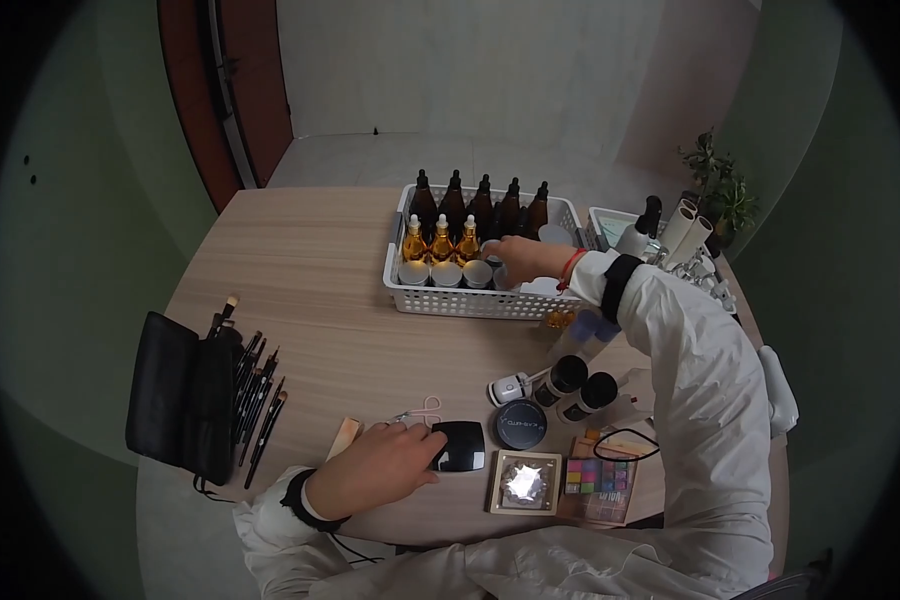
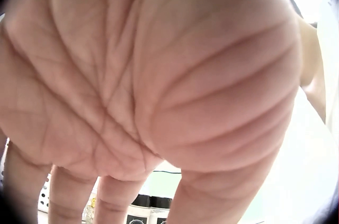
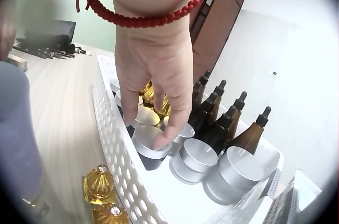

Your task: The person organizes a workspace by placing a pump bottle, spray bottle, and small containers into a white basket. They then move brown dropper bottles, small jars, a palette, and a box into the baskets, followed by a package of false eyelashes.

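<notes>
My right hand (image 1: 532, 258) reaches into the white perforated basket (image 1: 470, 303). In the right wrist view this hand (image 3: 154, 68) grips a silver-lidded jar (image 3: 151, 144) in the basket's front row, thumb and fingertips at its lid. Silver-lidded jars (image 1: 413, 273), amber dropper bottles (image 1: 442, 245) and dark brown dropper bottles (image 1: 453, 205) stand around it. My left hand (image 1: 380, 468) lies over the table's near side, its fingers relaxed and touching the black compact (image 1: 459, 447). The left wrist view is mostly filled by the palm of that hand (image 2: 153, 81).
A black brush case (image 1: 175, 405) and several brushes (image 1: 260, 395) lie at the left. Pink scissors (image 1: 428, 408), a round dark case (image 1: 520, 425), black-lidded jars (image 1: 568, 375) and palettes (image 1: 598, 478) are near the front. Another white basket (image 1: 598, 214) stands at right.
</notes>
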Tool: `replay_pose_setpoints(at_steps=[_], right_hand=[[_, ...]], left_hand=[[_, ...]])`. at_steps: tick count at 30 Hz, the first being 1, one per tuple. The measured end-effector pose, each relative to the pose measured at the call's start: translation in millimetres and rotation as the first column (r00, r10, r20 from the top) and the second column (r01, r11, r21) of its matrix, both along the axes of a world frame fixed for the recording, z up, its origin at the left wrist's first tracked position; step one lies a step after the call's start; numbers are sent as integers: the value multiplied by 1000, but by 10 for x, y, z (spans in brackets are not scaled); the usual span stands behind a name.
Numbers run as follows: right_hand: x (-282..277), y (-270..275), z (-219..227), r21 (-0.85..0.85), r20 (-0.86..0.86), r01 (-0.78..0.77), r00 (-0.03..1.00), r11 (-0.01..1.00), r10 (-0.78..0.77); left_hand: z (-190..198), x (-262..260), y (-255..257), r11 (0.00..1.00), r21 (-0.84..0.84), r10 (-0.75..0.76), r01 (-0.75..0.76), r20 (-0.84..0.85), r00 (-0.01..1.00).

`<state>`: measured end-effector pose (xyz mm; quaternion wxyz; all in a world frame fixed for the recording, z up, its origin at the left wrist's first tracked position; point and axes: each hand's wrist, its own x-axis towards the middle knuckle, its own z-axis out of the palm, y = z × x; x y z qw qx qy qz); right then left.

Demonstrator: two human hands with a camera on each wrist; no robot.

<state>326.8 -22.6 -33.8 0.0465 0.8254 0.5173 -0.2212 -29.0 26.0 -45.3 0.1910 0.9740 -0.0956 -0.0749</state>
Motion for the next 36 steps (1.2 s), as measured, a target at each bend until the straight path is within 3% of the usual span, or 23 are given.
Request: replay_pose_setpoints(at_steps=[4, 9, 11, 12, 18, 20, 22, 24, 28, 35, 36], right_hand=[[-119, 43, -1, -77, -2, 91, 996, 993, -91], [-69, 96, -140, -77, 57, 32, 998, 996, -28], [66, 121, -340, -14, 241, -121, 963, 993, 121], [112, 124, -363, -15, 240, -123, 963, 992, 123], [0, 100, -176, 1, 171, -143, 975, 990, 141], [-93, 179, -110, 120, 128, -275, 957, 954, 260], [-159, 314, -93, 104, 46, -308, 951, 946, 305], [-251, 404, -67, 76, -12, -367, 930, 927, 369], [-213, 633, -214, -60, -62, -323, 946, 945, 319], [-294, 620, -120, -13, -56, -304, 951, 953, 303], [-329, 634, -82, 15, -122, -282, 952, 959, 281]], left_hand=[[64, -17, -3, 1000, -1, 23, -23, -56, 998], [106, -25, 7, 1000, -13, 26, -28, -85, 996], [110, -28, 5, 999, -10, 29, -30, -83, 996], [110, -30, 8, 1000, -6, 30, -30, -80, 996], [81, -28, 25, 1000, -22, 17, -19, -84, 996], [80, -24, 26, 1000, -24, 18, -20, -88, 996], [68, -26, 23, 1000, -25, 17, -19, -96, 995], [36, -29, 32, 1000, -23, -13, 14, 18, 1000], [26, -43, 42, 1000, -20, -7, 8, 45, 999], [28, -46, 52, 1000, -5, 3, -3, 30, 1000], [3, -43, 54, 1000, -16, -3, 3, 30, 1000]])
